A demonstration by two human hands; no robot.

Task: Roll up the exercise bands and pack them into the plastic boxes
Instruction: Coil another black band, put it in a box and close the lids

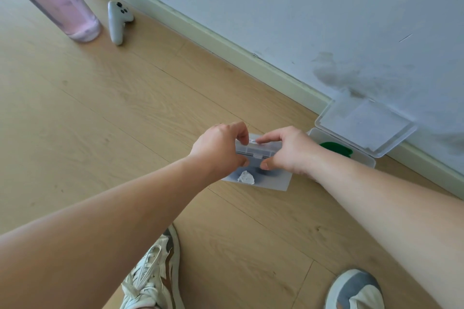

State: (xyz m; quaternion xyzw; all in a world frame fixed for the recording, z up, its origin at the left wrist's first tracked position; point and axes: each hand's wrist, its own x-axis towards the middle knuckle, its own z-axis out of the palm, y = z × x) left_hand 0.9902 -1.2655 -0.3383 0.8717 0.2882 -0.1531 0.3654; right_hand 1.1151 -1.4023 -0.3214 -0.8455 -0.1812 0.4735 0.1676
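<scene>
Clear plastic box (258, 151) clamped between hands, left hand (218, 148) pinching its left end, right hand (288, 149) its right end; green band (336, 149) in open box (366, 161) just right.

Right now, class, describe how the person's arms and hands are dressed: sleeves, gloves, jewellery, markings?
No sleeves reach the left forearm or right forearm; the left grip and right grip, bare hands, show no gloves, rings, watch or wristband.
</scene>
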